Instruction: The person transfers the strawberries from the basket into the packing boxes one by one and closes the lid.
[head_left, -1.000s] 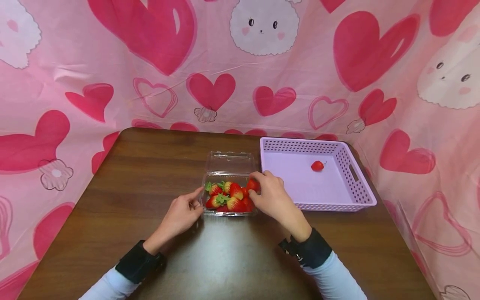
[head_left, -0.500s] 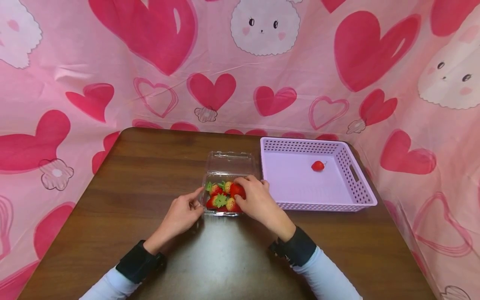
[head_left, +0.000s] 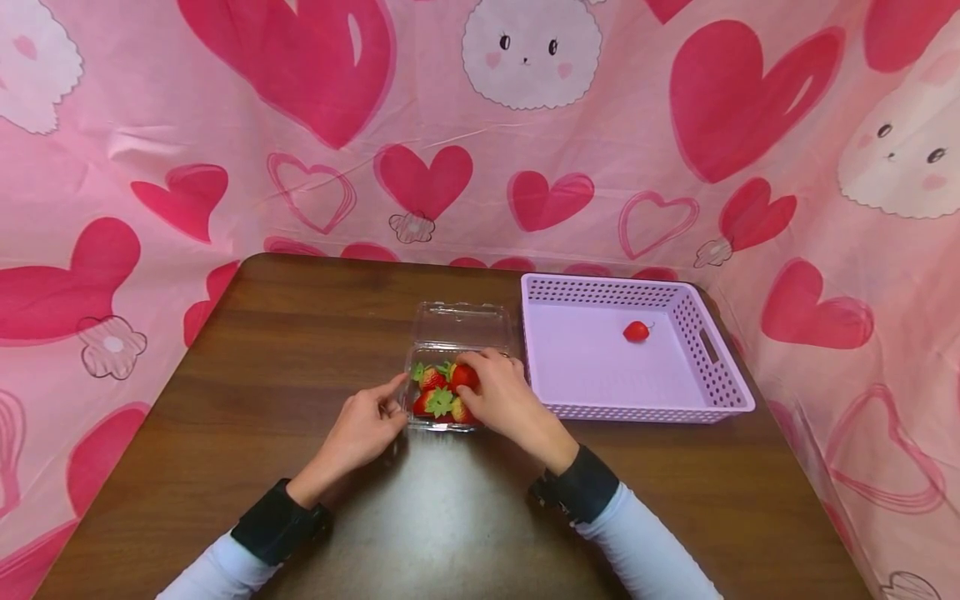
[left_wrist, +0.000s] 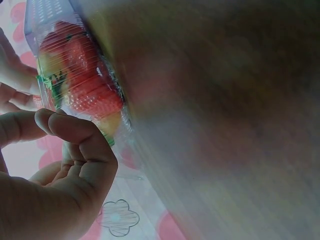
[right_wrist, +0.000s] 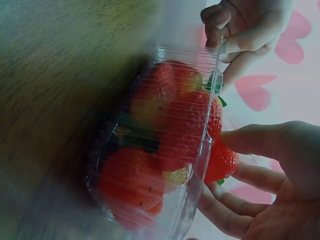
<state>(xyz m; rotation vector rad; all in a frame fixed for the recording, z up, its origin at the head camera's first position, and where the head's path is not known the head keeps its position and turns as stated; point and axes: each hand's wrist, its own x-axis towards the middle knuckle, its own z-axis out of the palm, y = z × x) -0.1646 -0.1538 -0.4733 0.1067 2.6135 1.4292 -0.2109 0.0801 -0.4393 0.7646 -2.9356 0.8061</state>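
A clear plastic clamshell box (head_left: 442, 427) stands on the table, its lid (head_left: 461, 323) folded back. Several strawberries (head_left: 431, 379) with green leaves fill its left part. My left hand (head_left: 363, 425) pinches the box's left rim between thumb and fingers, as the right wrist view also shows. Over the box's right half, my right hand (head_left: 502, 396) holds a red strawberry (right_wrist: 221, 162) by its thumb and fingers, at the rim's height among the others. That hand hides the box's right side in the head view. Strawberries show through the ribbed wall in the left wrist view.
A shallow lilac basket (head_left: 592, 387) with perforated walls stands right of the box. One small red fruit (head_left: 637, 332) with a thin stem lies in it. The brown wooden table (head_left: 300, 333) backs onto a pink heart-patterned cloth (head_left: 330, 208).
My right hand has moved left over the box with the red strawberry, from the right rim towards the middle. The left hand has stayed at the left rim.
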